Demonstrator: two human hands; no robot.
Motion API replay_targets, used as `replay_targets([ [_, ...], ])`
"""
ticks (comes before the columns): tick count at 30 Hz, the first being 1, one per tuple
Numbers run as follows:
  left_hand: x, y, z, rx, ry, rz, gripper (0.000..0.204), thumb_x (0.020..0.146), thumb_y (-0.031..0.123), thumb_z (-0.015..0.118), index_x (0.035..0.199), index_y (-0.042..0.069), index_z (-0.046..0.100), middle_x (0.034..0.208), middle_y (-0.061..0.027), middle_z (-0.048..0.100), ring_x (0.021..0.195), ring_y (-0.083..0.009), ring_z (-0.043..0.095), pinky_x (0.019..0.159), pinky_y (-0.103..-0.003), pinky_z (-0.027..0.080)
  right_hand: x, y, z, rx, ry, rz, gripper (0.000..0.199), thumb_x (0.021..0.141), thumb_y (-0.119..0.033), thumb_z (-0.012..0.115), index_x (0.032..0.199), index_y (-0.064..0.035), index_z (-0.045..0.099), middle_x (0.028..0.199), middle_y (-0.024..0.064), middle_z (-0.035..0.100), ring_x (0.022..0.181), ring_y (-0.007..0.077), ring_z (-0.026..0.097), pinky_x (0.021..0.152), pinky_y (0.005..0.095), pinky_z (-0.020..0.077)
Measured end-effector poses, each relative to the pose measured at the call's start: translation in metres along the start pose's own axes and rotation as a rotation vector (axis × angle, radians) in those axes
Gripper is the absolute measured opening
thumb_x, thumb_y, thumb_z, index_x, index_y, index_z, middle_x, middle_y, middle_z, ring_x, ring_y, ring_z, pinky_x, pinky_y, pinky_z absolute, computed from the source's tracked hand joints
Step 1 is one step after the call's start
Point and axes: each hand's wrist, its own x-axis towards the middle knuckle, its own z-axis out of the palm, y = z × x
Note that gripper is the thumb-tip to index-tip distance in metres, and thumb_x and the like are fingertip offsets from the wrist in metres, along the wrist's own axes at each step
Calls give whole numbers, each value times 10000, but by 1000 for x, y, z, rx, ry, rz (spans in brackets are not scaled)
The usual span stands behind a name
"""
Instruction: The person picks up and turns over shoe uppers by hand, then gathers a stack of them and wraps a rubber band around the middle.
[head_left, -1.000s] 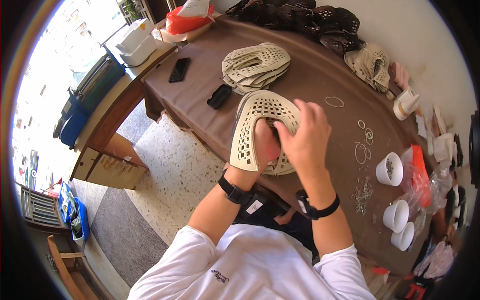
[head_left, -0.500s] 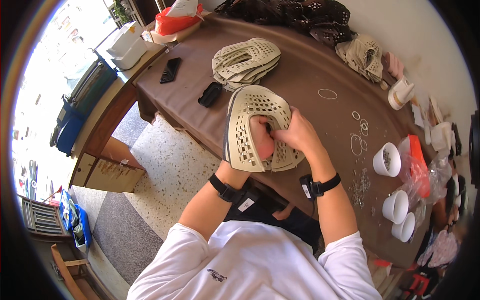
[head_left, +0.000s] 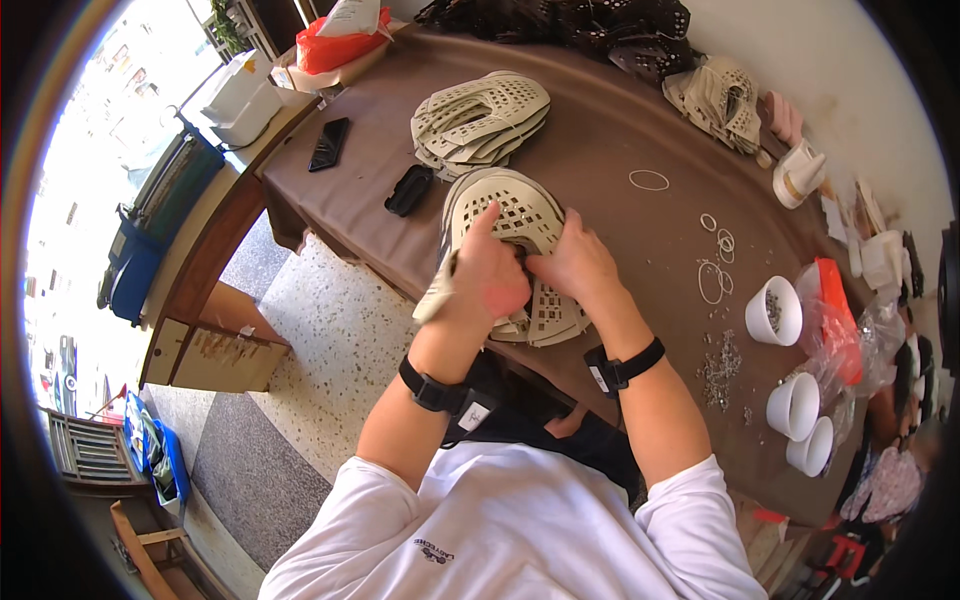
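Note:
A stack of beige shoe uppers (head_left: 508, 202), punched with square holes, lies at the near edge of the table, its toe pointing away from me. My right hand (head_left: 578, 262) grips the right side of its opening, thumb bent in at the edge. My left hand (head_left: 492, 268) reaches across the left side, thumb up over the holes. Its fingers curl in at the opening, where their tips are hidden. The left flap of the upper stands out beside my left wrist and looks blurred. A larger pile of matching uppers (head_left: 470, 115) lies just beyond.
Left of the piles are a black case (head_left: 409, 190) and a phone (head_left: 328, 145). To the right lie elastic bands (head_left: 713, 283), scattered small metal pieces (head_left: 720, 370) and white cups (head_left: 774, 312). Dark perforated pieces (head_left: 640, 35) line the back. A sewing machine (head_left: 160, 210) stands at left.
My left hand has come up from inside the opening to the upper's left side, with its thumb raised. The left flap has swung out. My right hand stays at the right edge.

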Motion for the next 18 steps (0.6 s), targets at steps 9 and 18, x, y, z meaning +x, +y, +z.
replay_targets([
  [9, 15, -23, 14, 144, 160, 115, 435, 995, 242, 601, 1374, 31, 575, 1358, -153, 640, 1245, -321, 587, 1098, -500, 430, 3, 1, 2, 32, -13, -2, 967, 724, -411, 795, 1463, 66, 392, 1250, 348, 641, 1183, 472, 648, 1002, 473, 548],
  [18, 19, -13, 12, 241, 232, 19, 358, 919, 74, 671, 1267, 19, 613, 1219, -170, 666, 1079, -352, 677, 949, -562, 565, 19, 34, -16, 732, -369, -141, 1014, 685, -364, 924, 1462, 71, 439, 1331, 247, 643, 1182, 312, 671, 986, 406, 548],
])
